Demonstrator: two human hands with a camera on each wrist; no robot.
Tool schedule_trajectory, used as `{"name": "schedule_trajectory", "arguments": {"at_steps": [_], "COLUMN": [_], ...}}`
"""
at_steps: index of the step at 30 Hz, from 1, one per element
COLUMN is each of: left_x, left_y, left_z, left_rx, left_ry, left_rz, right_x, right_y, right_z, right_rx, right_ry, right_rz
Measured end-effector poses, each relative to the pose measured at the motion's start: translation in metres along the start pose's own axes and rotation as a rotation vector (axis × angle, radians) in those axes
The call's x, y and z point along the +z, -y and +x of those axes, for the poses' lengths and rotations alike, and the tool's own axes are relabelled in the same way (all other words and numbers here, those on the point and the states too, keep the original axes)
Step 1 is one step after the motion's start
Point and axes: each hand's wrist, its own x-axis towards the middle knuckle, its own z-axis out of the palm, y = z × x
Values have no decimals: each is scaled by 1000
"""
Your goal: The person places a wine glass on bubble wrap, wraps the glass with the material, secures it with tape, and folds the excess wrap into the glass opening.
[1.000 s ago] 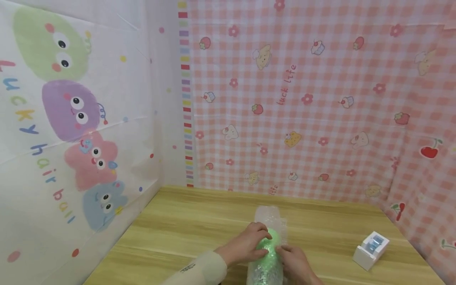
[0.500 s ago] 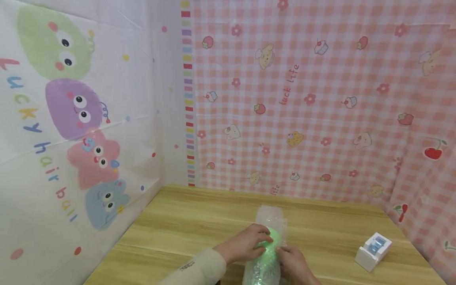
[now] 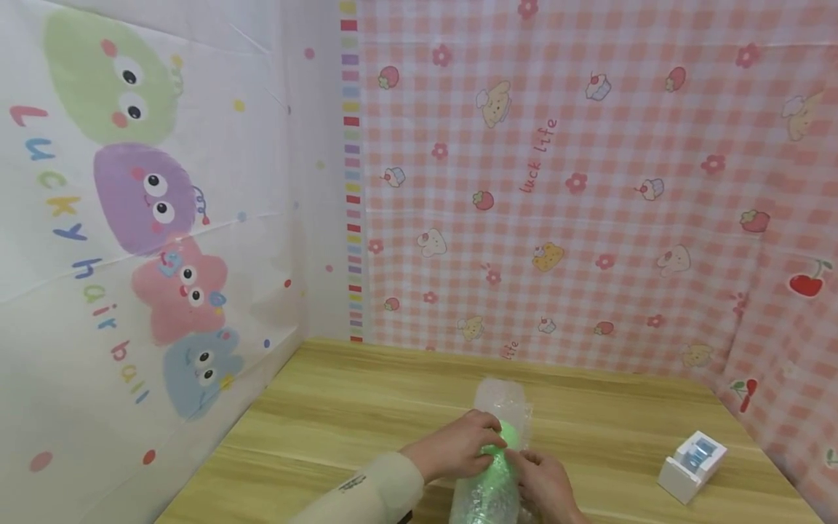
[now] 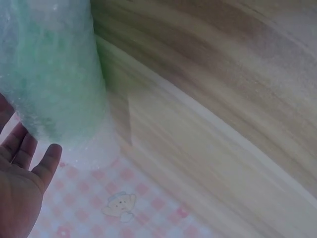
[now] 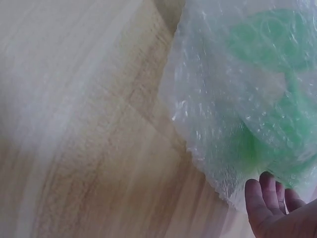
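Note:
A green object lies inside clear bubble wrap; the right wrist view shows broad green parts joined by a narrow neck. My left hand curves its fingers over the wrapped green bundle from the left, with the thumb on its near side. In the left wrist view, that hand is beside the bundle's end. From the right, my right hand pinches at the wrap's edge close to the left fingertips. Its fingers touch the wrap in the right wrist view. Part of the wrap is hidden beneath both hands.
A small white holder with a bluish clear roll, like a tape dispenser, stands on the wood-grain table at the right. A pink checked cloth hangs behind, and a white printed sheet at the left.
Both hands stay on the wrapped bundle. My right fingers have shifted slightly left along the wrap toward the left hand. The whole head view has drifted a little.

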Motion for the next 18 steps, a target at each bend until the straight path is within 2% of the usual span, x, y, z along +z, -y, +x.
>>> {"name": "schedule_trajectory", "arguments": {"at_steps": [2,5,8,11,15,18], "left_x": [2,4,5,3,2,2], "left_y": [0,1,4,6,6,6], "left_z": [0,-2,-5,-7,-8,-8], "left_rx": [7,50,75,35,-22,-21], "left_ry": [-5,-36,-52,-31,-20,-21], "left_rz": [12,38,41,-3,-43,-48], "right_x": [0,1,1,1,2,1], "right_y": [0,-1,0,1,1,-1], "right_z": [0,1,1,1,2,3], "right_rx": [-22,-45,-44,-46,-67,-54], "right_ry": [8,38,79,107,101,115], "right_rz": [-21,-22,-17,-18,-49,-32]}}
